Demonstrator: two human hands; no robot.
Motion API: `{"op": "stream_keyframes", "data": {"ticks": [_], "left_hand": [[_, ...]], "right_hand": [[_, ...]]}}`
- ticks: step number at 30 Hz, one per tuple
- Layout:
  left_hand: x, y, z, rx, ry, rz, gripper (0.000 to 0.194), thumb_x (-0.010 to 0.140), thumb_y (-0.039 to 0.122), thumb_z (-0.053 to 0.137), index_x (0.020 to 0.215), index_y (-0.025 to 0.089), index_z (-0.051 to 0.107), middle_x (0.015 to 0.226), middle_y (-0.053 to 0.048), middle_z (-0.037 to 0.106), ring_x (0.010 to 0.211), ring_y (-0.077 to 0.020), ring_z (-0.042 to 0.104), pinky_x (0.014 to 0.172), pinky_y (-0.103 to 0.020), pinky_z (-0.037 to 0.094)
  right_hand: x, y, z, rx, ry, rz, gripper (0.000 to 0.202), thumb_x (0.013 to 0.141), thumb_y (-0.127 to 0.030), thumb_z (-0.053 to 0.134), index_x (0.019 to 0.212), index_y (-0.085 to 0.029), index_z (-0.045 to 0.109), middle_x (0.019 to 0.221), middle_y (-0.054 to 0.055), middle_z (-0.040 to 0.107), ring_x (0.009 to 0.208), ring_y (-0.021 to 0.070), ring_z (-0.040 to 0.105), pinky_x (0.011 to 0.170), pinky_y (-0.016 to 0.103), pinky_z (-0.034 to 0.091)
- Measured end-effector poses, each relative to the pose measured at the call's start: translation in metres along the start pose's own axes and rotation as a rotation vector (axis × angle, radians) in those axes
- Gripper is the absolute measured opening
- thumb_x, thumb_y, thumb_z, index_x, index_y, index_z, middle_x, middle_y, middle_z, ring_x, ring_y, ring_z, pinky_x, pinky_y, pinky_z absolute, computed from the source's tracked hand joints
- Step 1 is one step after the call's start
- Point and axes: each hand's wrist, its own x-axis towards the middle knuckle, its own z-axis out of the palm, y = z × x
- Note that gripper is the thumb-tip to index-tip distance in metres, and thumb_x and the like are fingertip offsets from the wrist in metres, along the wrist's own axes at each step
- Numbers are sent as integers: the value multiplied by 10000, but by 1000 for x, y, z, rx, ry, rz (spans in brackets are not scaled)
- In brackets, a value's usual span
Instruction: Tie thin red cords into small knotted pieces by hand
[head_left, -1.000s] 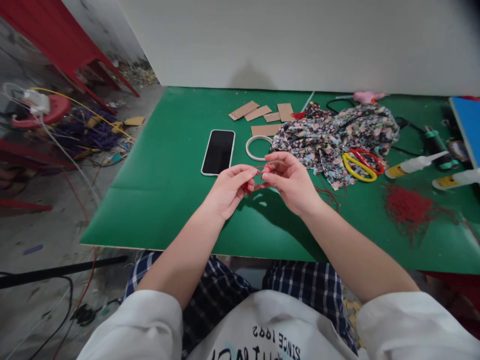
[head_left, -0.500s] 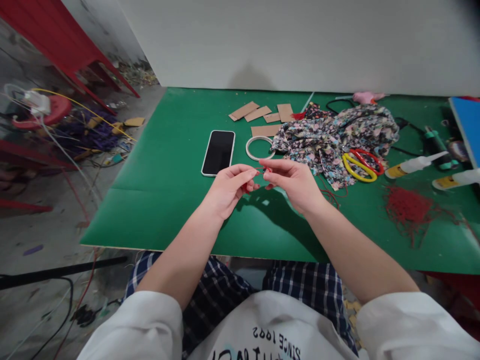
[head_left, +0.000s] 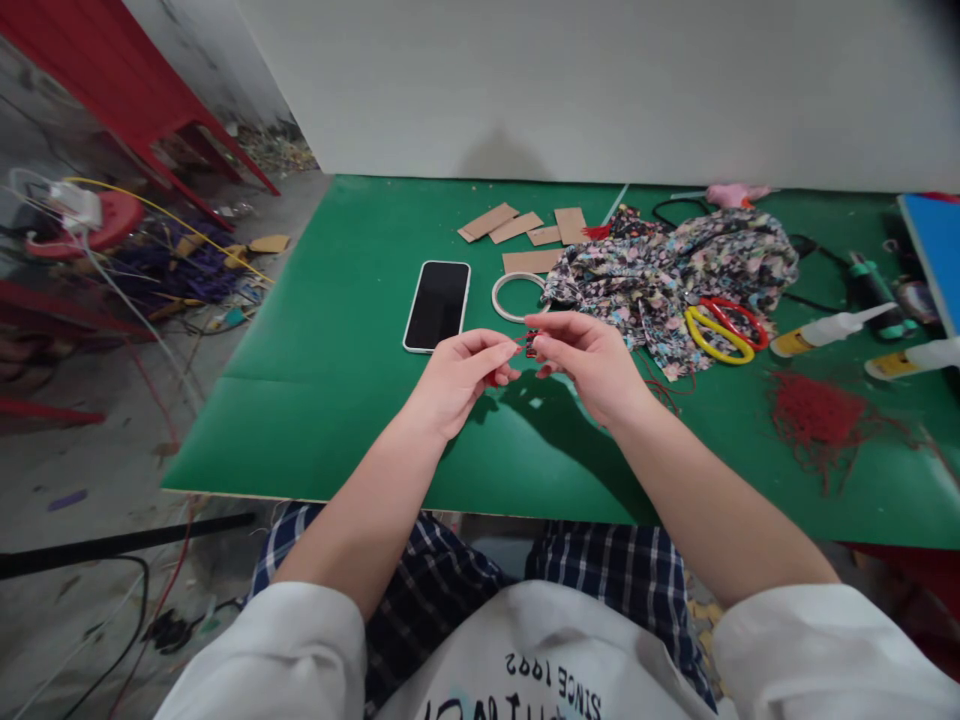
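Above the green table my two hands nearly meet, fingertips facing each other. My left hand (head_left: 469, 372) is closed in a pinch on a thin red cord (head_left: 519, 345), with a bit of red tucked under its fingers. Between thumb and fingers my right hand (head_left: 581, 358) grips a small dark piece with red on it (head_left: 531, 345); its exact kind is too small to make out. Just beyond the hands lie a roll of white tape (head_left: 496, 298) and a phone (head_left: 439, 305) with a dark screen.
On the green table (head_left: 300, 420) to the right are floral fabric (head_left: 667, 270), red-and-yellow-handled scissors (head_left: 716, 338), glue bottles (head_left: 814, 332) and a tangle of red threads (head_left: 817, 410). Cardboard pieces (head_left: 487, 222) lie at the back, before a white board (head_left: 600, 90).
My right hand's fingers have shifted slightly, so more of the small dark-and-red piece shows. The left hand has hardly moved.
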Motion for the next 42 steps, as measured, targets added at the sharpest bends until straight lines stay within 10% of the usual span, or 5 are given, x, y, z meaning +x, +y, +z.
{"op": "stream_keyframes", "data": {"ticks": [42], "left_hand": [[0,-4,2,158,41,85,212,629,315,755,697,143,651,600,21,619,565,-84,575,541,-205,435]], "right_hand": [[0,0,1,170,-16,32,130,742,-297,694,822,-199,718,663,-29,606,597,52,520,606,199,456]]}}
